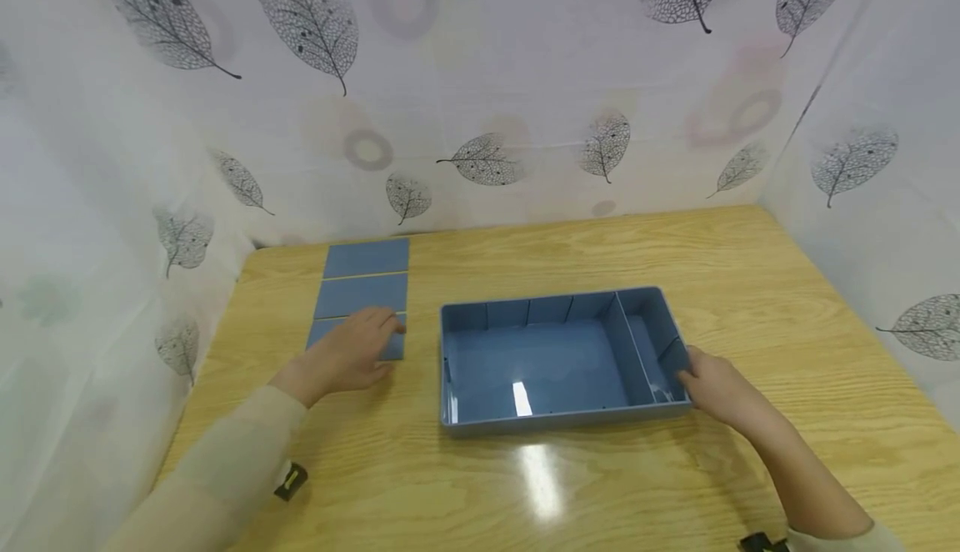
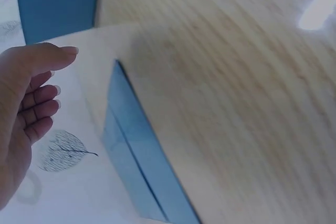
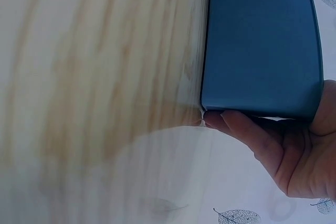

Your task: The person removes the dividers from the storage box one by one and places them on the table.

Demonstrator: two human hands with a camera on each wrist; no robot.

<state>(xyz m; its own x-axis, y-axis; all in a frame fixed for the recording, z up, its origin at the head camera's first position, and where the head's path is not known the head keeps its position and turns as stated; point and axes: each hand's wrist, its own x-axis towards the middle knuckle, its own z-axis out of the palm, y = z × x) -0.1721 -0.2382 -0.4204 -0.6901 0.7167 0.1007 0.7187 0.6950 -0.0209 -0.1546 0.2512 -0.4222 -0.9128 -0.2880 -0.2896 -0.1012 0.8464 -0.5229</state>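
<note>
A blue-grey rectangular box (image 1: 566, 420) with no lid stands on the wooden table. My right hand (image 1: 723, 385) grips its right end wall, thumb over the rim and fingers on the outer side; the right wrist view shows the box's outer wall (image 3: 262, 45) beside the hand (image 3: 310, 156). My left hand (image 1: 356, 348) hovers by the nearest of three flat blue panels (image 1: 327, 329), partly covering it. In the left wrist view that hand (image 2: 31, 93) holds nothing, its fingers loosely bent, with the panels (image 2: 144, 150) and the box (image 2: 60, 3) apart from it.
An upright divider (image 1: 636, 348) splits off a narrow compartment at the box's right end. The other two panels (image 1: 366, 258) lie in a column toward the back left. Leaf-patterned cloth (image 1: 495, 118) hangs behind and beside the wooden table (image 1: 420, 494).
</note>
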